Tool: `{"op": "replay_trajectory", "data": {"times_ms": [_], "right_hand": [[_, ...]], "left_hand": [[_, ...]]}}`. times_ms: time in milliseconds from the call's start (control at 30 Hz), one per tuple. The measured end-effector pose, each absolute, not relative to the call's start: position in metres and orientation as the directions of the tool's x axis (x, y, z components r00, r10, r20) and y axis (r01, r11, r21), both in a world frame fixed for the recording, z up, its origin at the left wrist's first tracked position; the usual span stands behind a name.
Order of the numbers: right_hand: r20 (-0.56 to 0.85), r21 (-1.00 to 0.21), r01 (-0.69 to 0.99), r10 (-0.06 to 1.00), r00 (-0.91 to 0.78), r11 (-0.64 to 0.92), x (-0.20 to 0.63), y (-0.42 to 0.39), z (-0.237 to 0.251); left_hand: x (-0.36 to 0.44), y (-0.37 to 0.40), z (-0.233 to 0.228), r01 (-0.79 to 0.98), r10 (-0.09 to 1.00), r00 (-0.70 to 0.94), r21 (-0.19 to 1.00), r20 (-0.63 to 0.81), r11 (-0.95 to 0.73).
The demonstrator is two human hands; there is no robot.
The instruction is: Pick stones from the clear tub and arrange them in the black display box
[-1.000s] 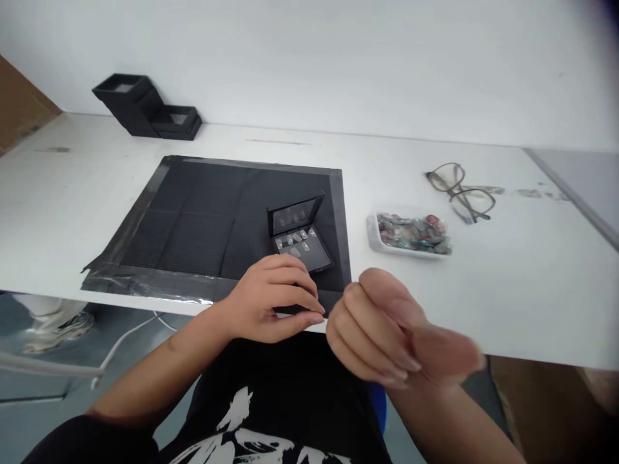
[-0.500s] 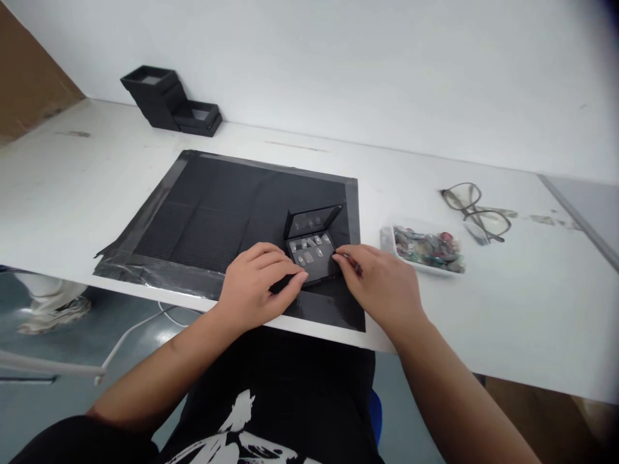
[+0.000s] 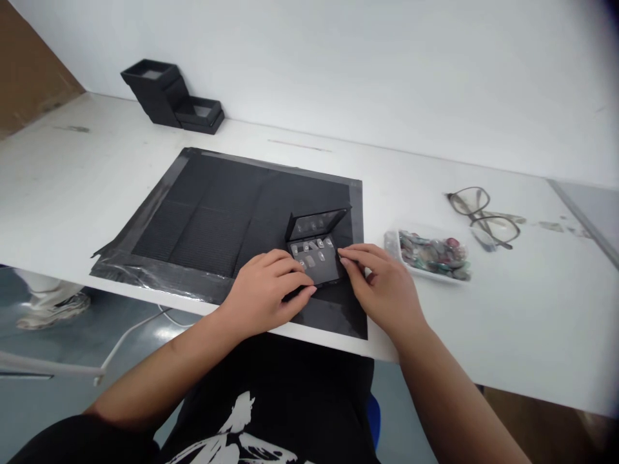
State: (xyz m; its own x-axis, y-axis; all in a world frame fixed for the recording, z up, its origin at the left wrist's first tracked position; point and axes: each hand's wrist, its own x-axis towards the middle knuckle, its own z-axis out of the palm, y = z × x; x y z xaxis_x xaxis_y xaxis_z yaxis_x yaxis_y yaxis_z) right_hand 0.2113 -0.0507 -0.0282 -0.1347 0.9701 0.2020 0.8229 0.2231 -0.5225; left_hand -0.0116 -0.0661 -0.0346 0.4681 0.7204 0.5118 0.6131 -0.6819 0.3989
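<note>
The left hand (image 3: 268,290) lies palm down on the near left corner of a small open case (image 3: 316,254), its fingers curled loosely over the case's near edge and its thumb stretched along the front; it steadies the case rather than clasping it. The forearm runs back to the near left, bare, bent at the elbow. The right hand (image 3: 384,290) comes in from the near right with its wrist low over the counter (image 3: 532,309). Its fingers are drawn close together and their tips meet the right edge of the case's tray; whether they pinch anything is too small to tell.

The case is black, flat and rectangular, with a hinged lid standing tilted at the far side. Its tray carries two rows of small pale, shiny pieces, mirrored dimly in the glossy lid. It sits on the near right part of a mat (image 3: 213,212), a dark, matte sheet with a fine woven grain, bordered by shiny black tape that wrinkles at the near left corner.

Just right of the mat is a shallow clear dish (image 3: 430,254) heaped with smooth mixed-colour stones. Farther right lie thin-framed glasses (image 3: 483,216), folded. At the far left stand stacked black boxes (image 3: 169,96), square and open-topped. The counter is white, smooth and faintly scuffed.
</note>
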Motion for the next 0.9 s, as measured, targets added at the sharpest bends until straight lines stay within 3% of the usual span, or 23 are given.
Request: {"op": "replay_trajectory", "data": {"times_ms": [200,433,600,900], "right_hand": [[0.235,-0.581,0.768,0.959,-0.159,0.27,0.212,-0.051,-0.03],[0.284,-0.588,0.745,0.943,-0.172,0.313,0.208,-0.045,-0.031],[0.293,-0.533,0.755,0.92,-0.259,0.383,0.2,-0.042,-0.031],[0.355,-0.485,0.775,0.901,-0.25,0.406,0.197,-0.043,-0.036]], "left_hand": [[-0.012,-0.068,-0.042,0.609,0.635,0.48,0.291,0.605,-0.738],[-0.013,-0.068,-0.044,0.623,0.64,0.461,0.289,0.615,-0.727],[-0.012,-0.07,-0.043,0.656,0.62,0.45,0.233,0.643,-0.718],[-0.013,-0.071,-0.044,0.677,0.62,0.48,0.186,0.621,-0.712]]}}
